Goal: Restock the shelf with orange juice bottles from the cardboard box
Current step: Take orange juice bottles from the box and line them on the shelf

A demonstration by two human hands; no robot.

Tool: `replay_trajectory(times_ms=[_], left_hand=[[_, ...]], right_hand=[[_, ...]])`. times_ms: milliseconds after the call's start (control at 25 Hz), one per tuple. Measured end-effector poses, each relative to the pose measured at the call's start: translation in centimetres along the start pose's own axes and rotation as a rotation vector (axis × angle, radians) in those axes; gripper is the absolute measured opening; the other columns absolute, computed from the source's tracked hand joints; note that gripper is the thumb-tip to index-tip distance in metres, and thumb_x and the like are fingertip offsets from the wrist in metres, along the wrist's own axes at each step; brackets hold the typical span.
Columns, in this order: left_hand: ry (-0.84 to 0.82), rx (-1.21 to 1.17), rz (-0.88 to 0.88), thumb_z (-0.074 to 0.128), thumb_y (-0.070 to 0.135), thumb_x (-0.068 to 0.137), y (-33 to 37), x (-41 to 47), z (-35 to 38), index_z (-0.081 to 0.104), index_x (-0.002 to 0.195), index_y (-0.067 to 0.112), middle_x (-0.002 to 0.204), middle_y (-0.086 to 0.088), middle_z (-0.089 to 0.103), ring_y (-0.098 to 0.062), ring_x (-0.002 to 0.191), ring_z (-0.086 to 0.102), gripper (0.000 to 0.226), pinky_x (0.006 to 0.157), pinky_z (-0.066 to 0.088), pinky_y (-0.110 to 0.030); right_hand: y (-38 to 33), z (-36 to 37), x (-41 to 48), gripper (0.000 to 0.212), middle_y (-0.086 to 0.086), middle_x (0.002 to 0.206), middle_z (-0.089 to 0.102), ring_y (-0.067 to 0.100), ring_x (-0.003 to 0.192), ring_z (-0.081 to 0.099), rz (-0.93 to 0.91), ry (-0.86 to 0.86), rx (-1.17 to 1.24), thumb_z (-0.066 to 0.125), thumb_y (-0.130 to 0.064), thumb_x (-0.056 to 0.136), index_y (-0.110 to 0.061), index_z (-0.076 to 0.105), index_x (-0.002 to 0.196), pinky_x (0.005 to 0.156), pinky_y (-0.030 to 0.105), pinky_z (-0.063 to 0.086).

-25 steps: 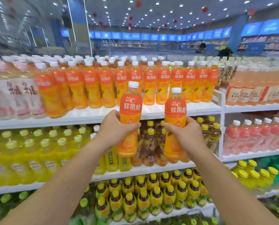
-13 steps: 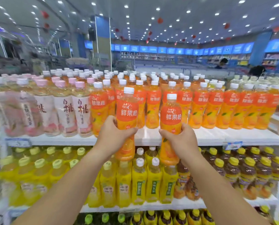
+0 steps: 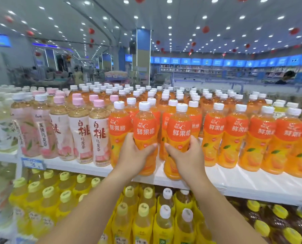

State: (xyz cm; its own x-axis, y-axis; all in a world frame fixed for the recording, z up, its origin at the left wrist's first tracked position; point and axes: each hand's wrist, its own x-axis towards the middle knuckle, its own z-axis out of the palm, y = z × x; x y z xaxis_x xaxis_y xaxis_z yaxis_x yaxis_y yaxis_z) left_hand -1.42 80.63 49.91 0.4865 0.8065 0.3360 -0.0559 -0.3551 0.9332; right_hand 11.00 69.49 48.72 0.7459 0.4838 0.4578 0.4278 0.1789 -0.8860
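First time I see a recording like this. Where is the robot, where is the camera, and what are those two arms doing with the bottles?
There is no robot: the two arms belong to a person, and the camera sits on that person's head, looking forward and down at shop shelves. The left hand grips one orange juice bottle, the right hand a second orange juice bottle, both upright at the front edge of the top shelf. Whether they already stand on it I cannot tell. Behind them stands a crowd of orange juice bottles; left of that, peach tea bottles with pink caps. Yellow bottles fill the shelf below.
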Motion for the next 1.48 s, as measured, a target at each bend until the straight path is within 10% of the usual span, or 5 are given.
replay_trajectory(times_ms=[640,1480], left_hand=[[-0.124,0.169,0.071,0.07,0.046,0.089,-4.9,1.1,0.3,0.059,0.125,0.026,0.112,0.016,0.066,-0.013,0.113,0.063,0.043,0.091,0.049,-0.031],[-0.023,0.381,0.153,0.053,0.036,0.1,-5.3,-0.7,1.8,0.035,0.147,0.012,0.139,-0.005,0.055,-0.024,0.127,0.054,0.056,0.101,0.049,-0.036]], right_hand=[[3.2,2.8,-2.0,0.041,-0.013,0.125,0.066,0.007,0.119,0.061,-0.017,-0.028,-0.069,0.064,-0.035,0.095,-0.031,0.052,0.134,0.102,0.043,0.051],[4.3,2.7,-2.1,0.03,-0.022,0.111,0.07,-0.005,0.105,0.064,0.044,0.003,-0.1,0.072,-0.034,0.09,-0.036,0.06,0.118,0.089,0.023,0.054]])
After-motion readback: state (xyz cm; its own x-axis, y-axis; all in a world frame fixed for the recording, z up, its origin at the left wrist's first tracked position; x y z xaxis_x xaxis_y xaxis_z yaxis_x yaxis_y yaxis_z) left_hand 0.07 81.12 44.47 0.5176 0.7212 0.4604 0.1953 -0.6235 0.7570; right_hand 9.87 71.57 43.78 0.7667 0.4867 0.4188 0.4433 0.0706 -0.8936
